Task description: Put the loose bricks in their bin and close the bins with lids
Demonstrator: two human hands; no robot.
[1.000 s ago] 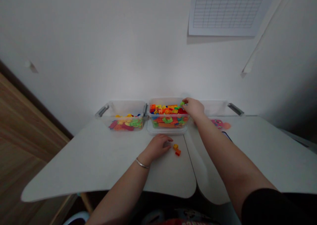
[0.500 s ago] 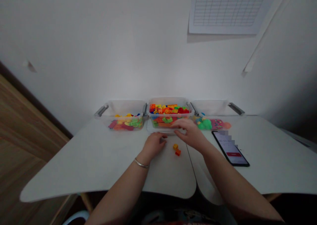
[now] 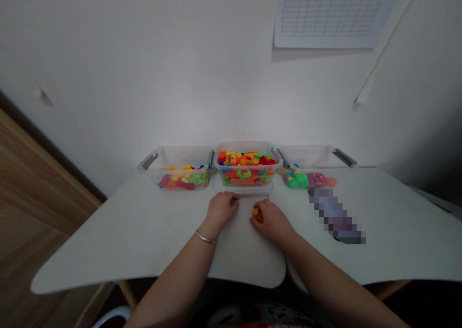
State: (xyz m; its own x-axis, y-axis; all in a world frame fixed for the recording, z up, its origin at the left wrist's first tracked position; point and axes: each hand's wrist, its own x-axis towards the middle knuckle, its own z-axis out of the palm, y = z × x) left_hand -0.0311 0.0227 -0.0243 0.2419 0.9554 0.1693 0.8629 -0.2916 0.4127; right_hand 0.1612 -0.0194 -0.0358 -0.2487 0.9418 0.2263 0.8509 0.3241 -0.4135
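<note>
My right hand [image 3: 273, 223] is on the tabletop with thumb and fingers closed around two small toy bricks. The yellow brick [image 3: 255, 212] shows between the fingertips, and the orange brick [image 3: 260, 218] is partly covered by the fingers. Whether the two bricks are joined I cannot tell. To the left, my left hand [image 3: 221, 211] rests on the table with loosely bent fingers apart from the thumb, holding nothing that I can see. A gap of bare table separates it from the bricks.
Behind the hands stands a clear box [image 3: 249, 165] full of colourful bricks, with a lid [image 3: 245, 190] before it. Another clear box [image 3: 184, 154] of plastic pieces is on the left, a third [image 3: 306, 157] on the right. A blurred phone [image 3: 335, 217] lies at right.
My right hand has come down and back from near the middle box's front to the loose bricks, and its fingers have closed around them. The left hand has hardly moved.
</note>
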